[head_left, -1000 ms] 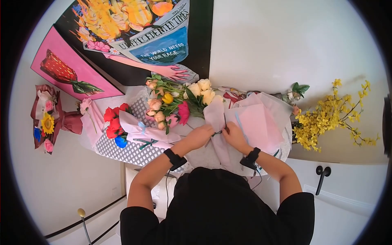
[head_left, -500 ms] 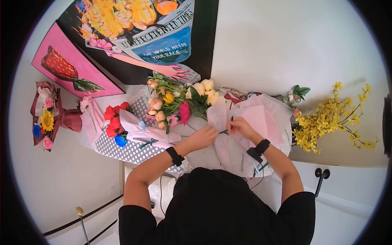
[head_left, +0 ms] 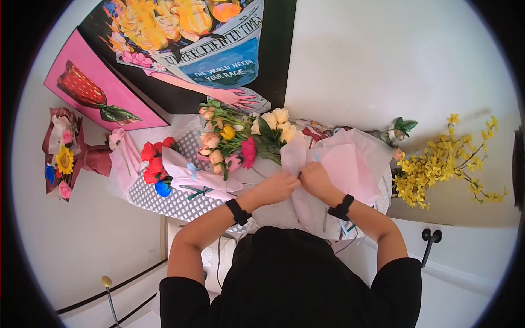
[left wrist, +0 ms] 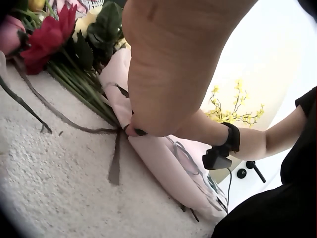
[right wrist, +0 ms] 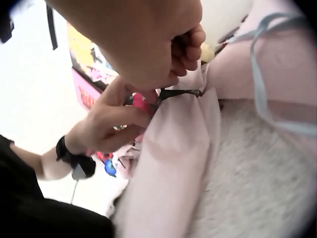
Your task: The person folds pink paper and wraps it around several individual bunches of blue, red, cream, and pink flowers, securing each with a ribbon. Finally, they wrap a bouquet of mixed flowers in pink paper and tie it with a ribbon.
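Note:
A bundle wrapped in pale pink paper (head_left: 298, 202) lies in front of me, gathered at the middle by a dark green ribbon (right wrist: 181, 92). My left hand (head_left: 279, 186) pinches the ribbon at the left side of the gather. Right beside it, the fingers of my right hand (head_left: 314, 177) are curled in on the ribbon at the knot. Both hands nearly touch, and their fingertips are partly hidden. Green stems (left wrist: 84, 94) run into the wrap. Another strip of ribbon (left wrist: 115, 161) hangs down onto the white fuzzy cloth (left wrist: 54, 183).
Left of the hands lie loose peach and magenta flowers (head_left: 249, 153) and a wrapped bunch of red roses (head_left: 156, 158). Pink paper sheets (head_left: 350, 164) with a light blue ribbon (right wrist: 257, 74) spread at the right. Yellow branches (head_left: 426, 175) stand beyond; paintings (head_left: 219, 65) lean behind.
My right hand drew away to the upper right with a dark ribbon end, then came back in against the left hand. The left hand has shifted slightly right.

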Demonstrator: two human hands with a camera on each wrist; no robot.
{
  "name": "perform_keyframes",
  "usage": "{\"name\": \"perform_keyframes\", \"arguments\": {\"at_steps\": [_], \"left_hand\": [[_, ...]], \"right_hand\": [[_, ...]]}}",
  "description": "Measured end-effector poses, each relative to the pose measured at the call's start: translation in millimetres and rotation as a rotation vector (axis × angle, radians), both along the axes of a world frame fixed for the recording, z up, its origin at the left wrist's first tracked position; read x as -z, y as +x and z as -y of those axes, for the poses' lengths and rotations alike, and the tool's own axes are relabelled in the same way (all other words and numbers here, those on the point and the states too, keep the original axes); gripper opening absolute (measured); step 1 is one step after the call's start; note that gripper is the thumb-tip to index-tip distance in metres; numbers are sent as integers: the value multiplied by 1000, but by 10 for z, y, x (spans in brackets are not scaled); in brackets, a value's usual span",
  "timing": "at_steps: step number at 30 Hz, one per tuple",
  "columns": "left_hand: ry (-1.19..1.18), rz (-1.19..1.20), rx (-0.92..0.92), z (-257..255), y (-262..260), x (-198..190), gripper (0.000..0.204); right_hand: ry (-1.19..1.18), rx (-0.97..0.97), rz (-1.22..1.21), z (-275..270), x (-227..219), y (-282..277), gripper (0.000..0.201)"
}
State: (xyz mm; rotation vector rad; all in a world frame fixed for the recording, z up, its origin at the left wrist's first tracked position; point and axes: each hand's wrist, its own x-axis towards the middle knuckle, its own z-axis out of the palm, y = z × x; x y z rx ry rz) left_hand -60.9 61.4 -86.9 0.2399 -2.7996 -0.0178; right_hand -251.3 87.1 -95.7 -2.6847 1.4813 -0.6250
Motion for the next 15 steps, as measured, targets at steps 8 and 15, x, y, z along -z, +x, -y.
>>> {"name": "perform_keyframes", "arguments": {"at_steps": [8, 15], "left_hand": [[-50, 17, -54, -79, 19, 216, 10], [47, 53, -146, -73, 21, 319, 10]], "right_hand": [[415, 148, 737, -128, 159, 74, 10], [787, 159, 1068, -13, 253, 33, 16]]}}
